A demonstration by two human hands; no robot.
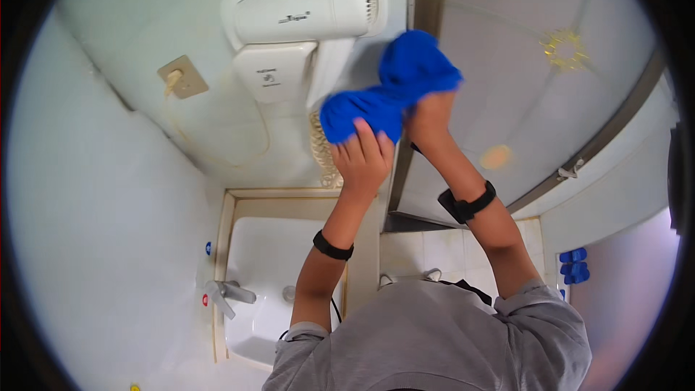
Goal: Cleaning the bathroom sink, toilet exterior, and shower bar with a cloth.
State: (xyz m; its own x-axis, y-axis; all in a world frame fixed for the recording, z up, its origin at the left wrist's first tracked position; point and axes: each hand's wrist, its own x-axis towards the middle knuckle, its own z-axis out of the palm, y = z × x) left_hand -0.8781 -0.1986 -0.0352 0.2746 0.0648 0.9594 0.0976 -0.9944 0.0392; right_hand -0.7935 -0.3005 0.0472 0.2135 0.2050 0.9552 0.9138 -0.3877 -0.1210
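Note:
A bright blue cloth [362,112] is bunched and spread between my two hands, below and right of a white wall-mounted hair dryer [308,7]. My left hand [364,161] grips its lower left part, with the fingers bent over the fabric. Higher up and to the right, my right hand [432,116] holds the other end. Cloth hides most of the right fingers, and that part is slightly blurred. The dryer's coiled cord [322,148] hangs just left of my left hand.
Below on the left is a white sink [253,246] with a metal faucet [230,295]. A wall socket [183,77] holds a plug with a thin cable. A framed glass panel [499,94] stands on the right. Blue slippers [575,266] are at the far right.

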